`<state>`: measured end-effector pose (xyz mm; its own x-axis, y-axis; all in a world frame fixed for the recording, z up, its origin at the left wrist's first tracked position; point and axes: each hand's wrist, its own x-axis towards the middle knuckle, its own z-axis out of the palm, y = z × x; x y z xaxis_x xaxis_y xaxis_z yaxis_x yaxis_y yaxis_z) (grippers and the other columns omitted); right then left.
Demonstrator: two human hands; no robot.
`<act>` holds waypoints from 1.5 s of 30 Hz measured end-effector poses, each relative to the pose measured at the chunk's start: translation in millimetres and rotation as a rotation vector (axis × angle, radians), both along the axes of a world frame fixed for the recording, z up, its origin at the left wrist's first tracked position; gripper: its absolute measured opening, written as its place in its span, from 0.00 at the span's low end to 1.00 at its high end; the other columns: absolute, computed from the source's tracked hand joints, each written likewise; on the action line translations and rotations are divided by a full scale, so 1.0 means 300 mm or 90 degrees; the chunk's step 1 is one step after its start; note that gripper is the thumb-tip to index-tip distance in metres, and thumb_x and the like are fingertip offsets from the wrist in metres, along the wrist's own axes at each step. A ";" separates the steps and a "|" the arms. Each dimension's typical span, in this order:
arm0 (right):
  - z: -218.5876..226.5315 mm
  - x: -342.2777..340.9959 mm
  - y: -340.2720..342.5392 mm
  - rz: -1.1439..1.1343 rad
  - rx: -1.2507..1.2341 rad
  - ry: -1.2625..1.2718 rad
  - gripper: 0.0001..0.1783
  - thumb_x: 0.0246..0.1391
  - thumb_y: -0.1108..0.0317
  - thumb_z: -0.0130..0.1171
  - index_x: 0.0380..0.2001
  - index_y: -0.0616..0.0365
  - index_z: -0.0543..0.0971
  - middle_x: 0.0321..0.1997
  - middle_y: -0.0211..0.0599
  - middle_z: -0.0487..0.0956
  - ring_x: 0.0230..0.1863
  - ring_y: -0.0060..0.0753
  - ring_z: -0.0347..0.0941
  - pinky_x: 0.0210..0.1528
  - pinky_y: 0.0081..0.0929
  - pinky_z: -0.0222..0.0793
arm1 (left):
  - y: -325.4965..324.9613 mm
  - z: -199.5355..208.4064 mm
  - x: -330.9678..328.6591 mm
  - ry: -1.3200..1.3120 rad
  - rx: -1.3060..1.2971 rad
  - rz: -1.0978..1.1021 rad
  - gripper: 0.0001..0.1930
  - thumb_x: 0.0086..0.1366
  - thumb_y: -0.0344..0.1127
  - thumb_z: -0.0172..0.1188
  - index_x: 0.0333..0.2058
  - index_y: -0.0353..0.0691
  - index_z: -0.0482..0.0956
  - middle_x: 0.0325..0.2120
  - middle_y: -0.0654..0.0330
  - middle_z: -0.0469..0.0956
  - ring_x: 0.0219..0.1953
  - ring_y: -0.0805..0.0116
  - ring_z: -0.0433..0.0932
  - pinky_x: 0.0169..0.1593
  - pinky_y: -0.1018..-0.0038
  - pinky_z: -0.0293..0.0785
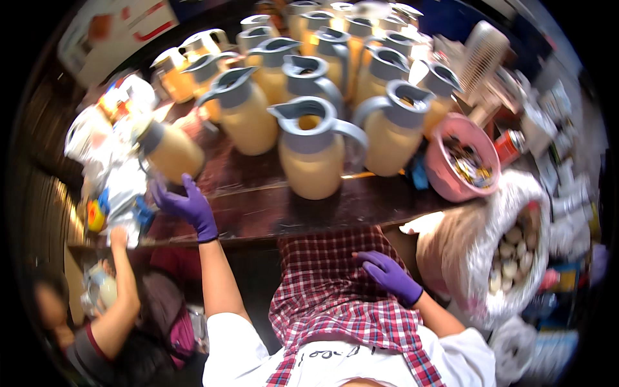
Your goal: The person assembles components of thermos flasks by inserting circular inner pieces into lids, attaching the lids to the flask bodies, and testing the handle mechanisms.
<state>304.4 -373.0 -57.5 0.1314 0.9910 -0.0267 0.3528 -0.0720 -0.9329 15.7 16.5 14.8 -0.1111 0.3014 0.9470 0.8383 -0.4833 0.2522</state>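
Observation:
My left hand, in a purple glove, reaches over the table's near edge with its fingers spread. Just beyond its fingertips a cream jug with a grey top leans to the left; whether they touch I cannot tell. My right hand, gloved the same way, hovers over the checked apron with loosely stretched fingers and nothing in them. Nearest the table's front middle stands an upright cream jug with a grey spout and handle. Another such jug is to its right, and one behind to its left.
Several more jugs crowd the back of the dark table. A pink basin of small pieces sits at right, above a plastic-lined sack of pale round things. At left, plastic bags lie near a co-worker's arm.

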 end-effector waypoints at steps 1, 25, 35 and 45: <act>-0.015 0.001 -0.001 -0.007 0.019 -0.014 0.20 0.68 0.62 0.52 0.58 0.60 0.78 0.54 0.48 0.81 0.54 0.49 0.78 0.60 0.40 0.71 | 0.027 0.001 0.066 0.026 0.003 -0.090 0.34 0.61 0.35 0.68 0.65 0.34 0.68 0.61 0.43 0.70 0.65 0.44 0.67 0.69 0.51 0.60; -0.341 1.317 -0.674 -0.558 -0.267 -0.600 0.34 0.53 0.66 0.58 0.64 0.64 0.69 0.58 0.65 0.74 0.58 0.62 0.71 0.61 0.48 0.68 | -0.421 0.027 -0.004 -0.138 -0.582 -0.538 0.19 0.75 0.36 0.57 0.60 0.35 0.68 0.40 0.59 0.76 0.41 0.71 0.77 0.47 0.71 0.77; -0.411 1.244 -0.812 -0.282 -0.414 -0.745 0.27 0.66 0.51 0.51 0.58 0.60 0.75 0.62 0.53 0.76 0.60 0.54 0.73 0.63 0.45 0.68 | -0.813 0.065 -0.126 -0.277 -0.616 -0.640 0.22 0.64 0.39 0.68 0.53 0.35 0.77 0.39 0.66 0.77 0.35 0.78 0.73 0.40 0.80 0.70; -0.518 1.355 -0.692 -0.410 -0.307 -0.529 0.29 0.72 0.56 0.42 0.67 0.66 0.63 0.69 0.48 0.68 0.66 0.46 0.66 0.70 0.38 0.59 | -0.887 -0.078 0.018 0.125 -0.722 -0.622 0.17 0.58 0.30 0.72 0.45 0.37 0.81 0.48 0.62 0.80 0.49 0.74 0.75 0.56 0.72 0.71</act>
<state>710.8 -580.6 -212.7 0.7627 0.6447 -0.0521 0.6135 -0.7466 -0.2574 21.1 -249.5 -8.7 0.6569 0.7402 0.1435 0.3757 -0.4863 0.7889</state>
